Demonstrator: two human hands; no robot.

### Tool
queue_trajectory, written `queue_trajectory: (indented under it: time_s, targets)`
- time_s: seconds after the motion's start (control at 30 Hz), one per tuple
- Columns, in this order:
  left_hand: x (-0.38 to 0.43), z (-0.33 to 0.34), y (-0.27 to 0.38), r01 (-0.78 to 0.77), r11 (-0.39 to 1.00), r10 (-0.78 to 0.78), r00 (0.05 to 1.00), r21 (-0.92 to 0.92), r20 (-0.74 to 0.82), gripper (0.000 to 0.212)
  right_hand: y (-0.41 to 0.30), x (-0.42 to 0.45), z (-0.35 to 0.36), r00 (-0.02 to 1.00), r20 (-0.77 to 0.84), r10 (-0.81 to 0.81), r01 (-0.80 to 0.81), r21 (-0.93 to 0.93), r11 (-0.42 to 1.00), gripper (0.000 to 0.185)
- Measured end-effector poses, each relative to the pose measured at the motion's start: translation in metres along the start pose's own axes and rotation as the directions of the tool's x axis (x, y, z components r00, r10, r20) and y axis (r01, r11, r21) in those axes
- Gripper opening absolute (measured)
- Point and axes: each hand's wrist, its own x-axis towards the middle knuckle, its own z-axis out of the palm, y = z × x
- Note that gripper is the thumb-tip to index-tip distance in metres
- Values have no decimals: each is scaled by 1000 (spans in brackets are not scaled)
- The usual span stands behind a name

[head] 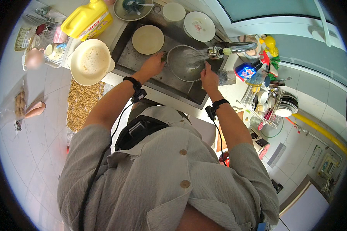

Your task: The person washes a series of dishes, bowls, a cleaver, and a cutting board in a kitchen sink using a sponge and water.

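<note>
A round metal pot (181, 71) is held over the sink under running water. My right hand (210, 78) grips its right side at a small dark handle. At the opposite side, my left hand (151, 68) has its fingers closed on a small dark green piece (164, 57) at the pot's edge, probably the other handle. The faucet (215, 52) sends a wide spray (197, 54) into the pot, which blurs its inside. Just beyond my left hand, a cream-coloured plate (148, 39) lies in the stainless steel sink (127, 62).
Left of the sink stand a cream two-handled pot (89, 62) with foamy liquid and a yellow jug (88, 21). A white bowl (173, 12) and a white plate (200, 26) sit at the back rim. To the right are a spray bottle (245, 71) and a loaded dish rack (263, 104).
</note>
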Motion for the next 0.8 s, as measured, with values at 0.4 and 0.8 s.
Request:
queue_trajectory:
  time_s: [0.4,0.8]
  targets:
    - [56,-28,38,-32,990,21,997,140,74,29,14,23,31,990,58,132,-144,308,940,45]
    - [37,-35,50,93,943,-171,959,318,225,37,-35,-6,116,967,248,-52,-78,487,870,34]
